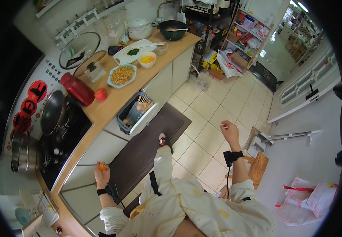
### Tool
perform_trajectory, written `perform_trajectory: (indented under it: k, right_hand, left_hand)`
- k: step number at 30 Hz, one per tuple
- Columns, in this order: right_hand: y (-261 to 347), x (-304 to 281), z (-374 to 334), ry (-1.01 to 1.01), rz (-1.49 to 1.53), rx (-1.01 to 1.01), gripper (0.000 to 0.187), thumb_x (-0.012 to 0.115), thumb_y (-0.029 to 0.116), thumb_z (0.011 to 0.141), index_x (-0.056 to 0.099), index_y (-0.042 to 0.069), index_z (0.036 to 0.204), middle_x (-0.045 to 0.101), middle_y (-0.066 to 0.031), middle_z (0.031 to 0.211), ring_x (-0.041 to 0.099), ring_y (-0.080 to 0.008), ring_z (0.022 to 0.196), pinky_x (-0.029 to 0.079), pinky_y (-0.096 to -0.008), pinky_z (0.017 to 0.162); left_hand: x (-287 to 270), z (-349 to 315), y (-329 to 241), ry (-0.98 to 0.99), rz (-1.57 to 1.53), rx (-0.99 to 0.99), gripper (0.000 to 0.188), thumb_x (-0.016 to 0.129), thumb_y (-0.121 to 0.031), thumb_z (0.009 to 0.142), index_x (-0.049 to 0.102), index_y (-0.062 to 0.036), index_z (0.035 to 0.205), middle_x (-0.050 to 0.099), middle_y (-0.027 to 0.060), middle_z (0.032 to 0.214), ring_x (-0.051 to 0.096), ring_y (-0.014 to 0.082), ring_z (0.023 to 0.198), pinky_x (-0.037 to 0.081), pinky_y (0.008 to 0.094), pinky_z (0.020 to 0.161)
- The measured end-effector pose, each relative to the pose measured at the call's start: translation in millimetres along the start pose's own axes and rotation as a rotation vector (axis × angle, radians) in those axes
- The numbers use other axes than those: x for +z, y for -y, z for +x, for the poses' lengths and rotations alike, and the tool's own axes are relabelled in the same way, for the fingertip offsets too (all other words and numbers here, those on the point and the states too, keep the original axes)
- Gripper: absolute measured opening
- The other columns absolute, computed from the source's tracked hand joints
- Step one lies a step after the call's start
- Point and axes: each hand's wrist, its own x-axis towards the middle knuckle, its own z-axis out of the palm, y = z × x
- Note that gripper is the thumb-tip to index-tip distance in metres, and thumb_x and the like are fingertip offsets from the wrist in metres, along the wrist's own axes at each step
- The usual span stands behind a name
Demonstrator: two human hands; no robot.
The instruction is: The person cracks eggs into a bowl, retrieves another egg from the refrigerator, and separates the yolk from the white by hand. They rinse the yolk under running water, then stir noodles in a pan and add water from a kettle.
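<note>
My left hand (102, 175) is beside the cabinet doors below the counter, its fingers closed round a small orange-yellow thing (101, 167). Its exact kind is too small to make out. Over the tiled floor, my right hand (230, 133) hangs in the air with loosely bent fingers and nothing visible in it. On the counter, nearest the hands, a pale blue dish (111, 81) holds brown, nut-like pieces. Beside it stand a white bowl (150, 65) of yellow liquid egg and a white cutting board (119, 58) with chopped greens.
A pull-out bin (122, 120) sticks out from the cabinets over a dark mat (135, 158). A red thermos (77, 90), a wok (52, 112) and steel pots (23, 156) stand along the left. To my right are a wooden stool (259, 170) and a white door (303, 93).
</note>
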Motion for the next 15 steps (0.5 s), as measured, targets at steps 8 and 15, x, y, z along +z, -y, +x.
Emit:
perform_trajectory:
  k: [8, 15]
  right_hand:
    - [115.2, 65.6, 175.1, 0.211, 0.006, -0.171, 0.018, 0.063, 0.024, 0.080, 0.067, 0.011, 0.091, 0.068, -0.0081, 0.075, 0.067, -0.0234, 0.070, 0.051, -0.0345, 0.061]
    - [171.2, 76.7, 356.6, 0.039, 0.035, -0.312, 0.018, 0.061, 0.023, 0.080, 0.066, 0.009, 0.091, 0.067, -0.0104, 0.076, 0.065, -0.0265, 0.069, 0.051, -0.0362, 0.061]
  left_hand:
    - [211.1, 177.5, 43.4, 0.108, 0.085, -0.093, 0.017, 0.047, -0.020, 0.096, 0.050, -0.0065, 0.086, 0.050, 0.0030, 0.077, 0.045, 0.0112, 0.064, 0.039, 0.0224, 0.059]
    - [301.3, 255.3, 69.2, 0.113, 0.154, -0.117, 0.017, 0.049, -0.022, 0.096, 0.050, -0.0081, 0.086, 0.050, 0.0024, 0.077, 0.045, 0.0110, 0.064, 0.037, 0.0229, 0.059]
